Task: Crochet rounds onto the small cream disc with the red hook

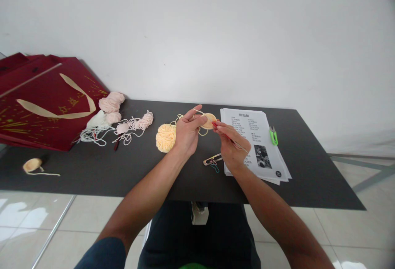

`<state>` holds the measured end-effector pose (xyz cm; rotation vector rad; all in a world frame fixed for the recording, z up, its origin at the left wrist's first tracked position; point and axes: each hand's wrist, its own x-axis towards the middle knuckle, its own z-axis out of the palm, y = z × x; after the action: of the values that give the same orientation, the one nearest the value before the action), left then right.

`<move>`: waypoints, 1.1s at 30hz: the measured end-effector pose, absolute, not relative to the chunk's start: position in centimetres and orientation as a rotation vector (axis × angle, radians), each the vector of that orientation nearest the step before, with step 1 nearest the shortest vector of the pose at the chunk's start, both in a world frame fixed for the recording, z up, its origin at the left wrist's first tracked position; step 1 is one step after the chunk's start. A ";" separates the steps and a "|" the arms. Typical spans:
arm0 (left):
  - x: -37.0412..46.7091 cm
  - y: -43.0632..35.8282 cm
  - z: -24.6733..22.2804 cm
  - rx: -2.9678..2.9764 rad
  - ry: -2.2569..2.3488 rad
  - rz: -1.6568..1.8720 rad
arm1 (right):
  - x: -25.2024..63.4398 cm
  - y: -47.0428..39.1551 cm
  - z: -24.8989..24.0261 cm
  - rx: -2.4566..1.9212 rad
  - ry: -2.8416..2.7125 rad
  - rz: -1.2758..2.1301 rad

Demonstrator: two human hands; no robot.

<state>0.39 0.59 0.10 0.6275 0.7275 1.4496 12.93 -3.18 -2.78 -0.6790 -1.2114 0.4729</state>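
Observation:
Between my hands is a small round piece of pale yellow crochet (209,121). My left hand (189,131) pinches its left edge, with a strand of yarn running over the raised index finger. In my right hand (232,143) is a red crochet hook (215,124), its tip at the right edge of the piece. The hook's head is too small to make out. A ball of yellow yarn (166,137) rests on the table just left of my left hand. Below my right hand lies a metal safety pin (212,160) with small coloured stitch markers.
Printed pattern sheets (262,158) lie under and beside my right hand, with green thread snips (273,135) at their right edge. Dark red gift bags (40,100), pink yarn (111,101) and white yarn (97,121) occupy the left. A yellow crocheted piece (32,165) sits at the far left.

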 end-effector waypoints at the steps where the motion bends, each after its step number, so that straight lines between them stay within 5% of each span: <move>1: 0.5 0.5 0.1 0.644 0.736 1.482 | 13.0 -3.1 -2.8 -0.688 -1.215 0.475; 9: 0.5 0.5 0.1 0.644 0.704 1.458 | 13.7 -1.9 -3.0 -0.679 -1.037 0.720; 19: 0.4 0.6 0.1 0.617 0.706 1.476 | 13.1 -3.3 -2.8 -0.696 -1.271 0.446; 33: -0.1 0.7 0.4 0.831 0.749 1.344 | 15.7 -1.1 -1.7 -0.676 -1.057 0.861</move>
<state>-0.11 0.67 0.37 0.8306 0.7495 1.3445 15.72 -1.12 -1.66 -0.6758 -1.0569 0.8607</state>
